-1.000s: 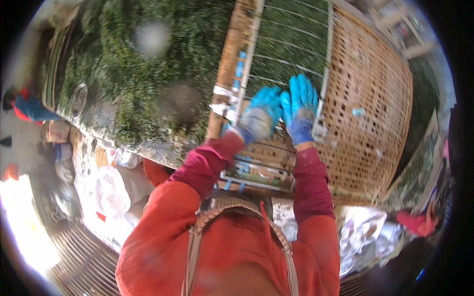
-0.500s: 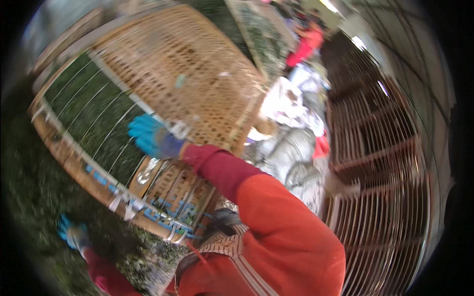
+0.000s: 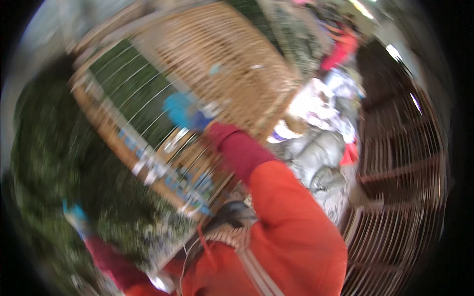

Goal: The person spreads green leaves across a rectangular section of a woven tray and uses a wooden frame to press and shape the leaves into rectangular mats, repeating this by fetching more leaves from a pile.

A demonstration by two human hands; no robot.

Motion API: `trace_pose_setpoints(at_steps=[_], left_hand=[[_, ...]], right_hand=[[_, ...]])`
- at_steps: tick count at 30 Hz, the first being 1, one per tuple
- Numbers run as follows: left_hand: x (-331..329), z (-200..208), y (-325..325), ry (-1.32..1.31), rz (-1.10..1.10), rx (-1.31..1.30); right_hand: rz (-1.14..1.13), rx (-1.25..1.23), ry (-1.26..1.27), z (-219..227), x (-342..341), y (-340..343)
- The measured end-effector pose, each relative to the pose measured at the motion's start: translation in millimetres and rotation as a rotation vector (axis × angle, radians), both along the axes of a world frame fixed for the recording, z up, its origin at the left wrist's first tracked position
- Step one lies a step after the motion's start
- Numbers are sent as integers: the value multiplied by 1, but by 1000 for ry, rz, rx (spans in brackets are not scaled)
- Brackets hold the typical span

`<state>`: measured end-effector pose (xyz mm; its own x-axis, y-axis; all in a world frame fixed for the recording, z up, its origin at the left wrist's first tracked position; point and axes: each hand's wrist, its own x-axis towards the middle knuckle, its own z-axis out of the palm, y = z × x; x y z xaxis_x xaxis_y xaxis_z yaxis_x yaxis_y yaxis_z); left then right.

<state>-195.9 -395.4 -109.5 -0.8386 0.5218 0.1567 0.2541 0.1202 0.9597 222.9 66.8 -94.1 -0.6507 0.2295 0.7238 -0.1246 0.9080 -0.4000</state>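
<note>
Fingers (image 3: 172, 106) blurred — apart or together, can't tell | right hand (image 3: 185, 112) at white-lined green panel (image 3: 129, 89), centre-left | left hand (image 3: 75, 217) by dark greens (image 3: 52, 148), lower left

No words, numbers or signs are legible — the view is blurred.

Dk grn layer (image 3: 129, 93) flat in corded frame (image 3: 112, 108); loose heap (image 3: 54, 148) L

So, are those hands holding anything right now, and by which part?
Can't be told through the blur: the left hand is at the dark leafy mass, the right hand at the edge of the white-striped green layer.
</note>
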Motion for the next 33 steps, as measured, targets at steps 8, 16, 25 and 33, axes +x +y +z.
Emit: trace_pose_setpoints(at_steps=[8, 16, 25, 33], left_hand=[[10, 38, -8, 551, 313, -162], [38, 187, 0, 106, 346, 218], [12, 74, -50, 269, 366, -684], [75, 46, 4, 220, -161, -1174]], right_hand=[[-169, 91, -303, 55, -40, -87], [674, -479, -181, 178, -225, -275], [850, -1121, -794, 164, -285, -247], [737, -995, -692, 299, -310, -248]])
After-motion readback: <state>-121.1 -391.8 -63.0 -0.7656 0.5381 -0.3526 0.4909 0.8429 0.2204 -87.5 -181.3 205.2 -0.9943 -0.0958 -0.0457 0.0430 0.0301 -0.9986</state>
